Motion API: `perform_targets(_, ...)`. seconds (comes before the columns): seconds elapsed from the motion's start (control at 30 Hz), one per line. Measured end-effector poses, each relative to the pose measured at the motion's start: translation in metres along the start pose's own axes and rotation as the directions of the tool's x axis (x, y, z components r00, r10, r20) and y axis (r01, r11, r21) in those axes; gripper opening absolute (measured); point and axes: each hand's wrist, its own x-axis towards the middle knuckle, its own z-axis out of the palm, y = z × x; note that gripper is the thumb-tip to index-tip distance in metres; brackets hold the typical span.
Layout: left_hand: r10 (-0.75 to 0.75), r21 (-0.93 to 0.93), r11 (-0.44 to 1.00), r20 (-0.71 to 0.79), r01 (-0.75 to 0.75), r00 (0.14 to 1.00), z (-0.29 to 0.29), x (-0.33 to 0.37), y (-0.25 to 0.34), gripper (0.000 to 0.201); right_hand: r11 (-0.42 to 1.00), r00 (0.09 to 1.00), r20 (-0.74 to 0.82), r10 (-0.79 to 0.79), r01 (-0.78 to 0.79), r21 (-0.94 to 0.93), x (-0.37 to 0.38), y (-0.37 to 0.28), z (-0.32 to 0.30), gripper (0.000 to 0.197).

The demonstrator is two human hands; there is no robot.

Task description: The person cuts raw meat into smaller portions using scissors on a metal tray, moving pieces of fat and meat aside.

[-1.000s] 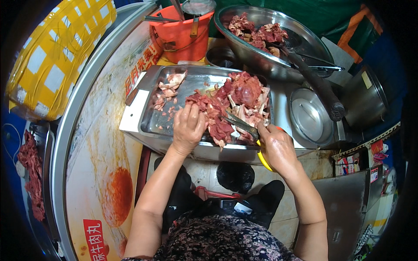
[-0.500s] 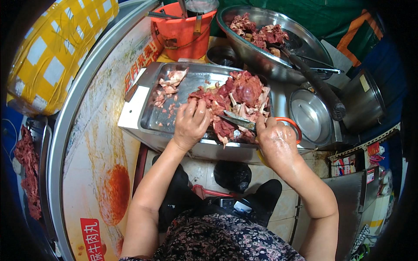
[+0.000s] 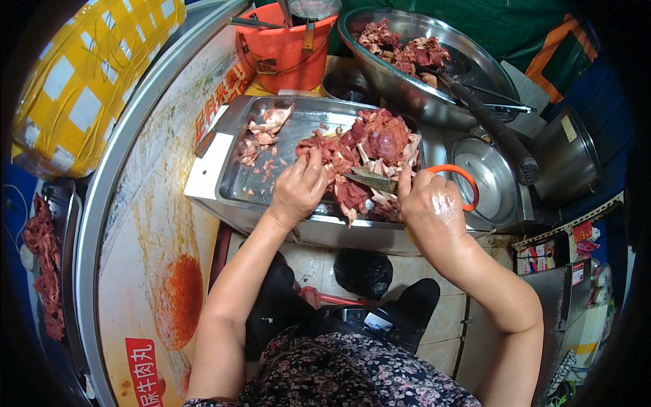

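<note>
A shallow steel tray (image 3: 234,169) holds a heap of raw red meat (image 3: 386,139) with pale fat and sinew. My left hand (image 3: 298,190) is closed on the near left side of the heap, pinching a piece of meat. In my right hand (image 3: 434,203) is a pair of scissors (image 3: 374,180) with orange loop handles; the blades point left into the meat, just right of my left fingers. One orange loop shows beyond my knuckles, while the other is mostly hidden by the hand. Small pale scraps (image 3: 261,136) lie at the tray's left end.
Behind the tray stand an orange bucket (image 3: 291,57) with utensils and a large steel basin (image 3: 468,102) with more meat. An empty steel bowl (image 3: 483,180) and a tall pot (image 3: 563,156) are on the right. A yellow-taped box (image 3: 88,88) sits at far left.
My right hand has shifted slightly, and the orange loop now stands out farther to the right and higher. My left hand keeps its hold with only a small shift.
</note>
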Motion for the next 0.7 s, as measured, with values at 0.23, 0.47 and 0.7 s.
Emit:
perform_targets(0.23,0.015,0.016,1.0,-0.022,-0.014,1.0,0.004,-0.004,0.0,0.018,0.99,0.993,0.029,-0.112,0.114,-0.081,0.011,0.011,-0.013,0.04)
perform_targets(0.47,-0.251,-0.219,0.943,0.029,0.252,0.967,0.002,-0.007,0.011,0.025,0.993,0.996,0.016,-0.087,0.088,-0.076,0.01,0.01,-0.013,0.04)
perform_targets(0.7,-0.387,-0.375,0.839,0.096,0.393,0.917,0.001,-0.003,0.02,0.037,0.994,0.998,-0.025,-0.062,0.06,-0.094,-0.003,0.0,-0.008,0.043)
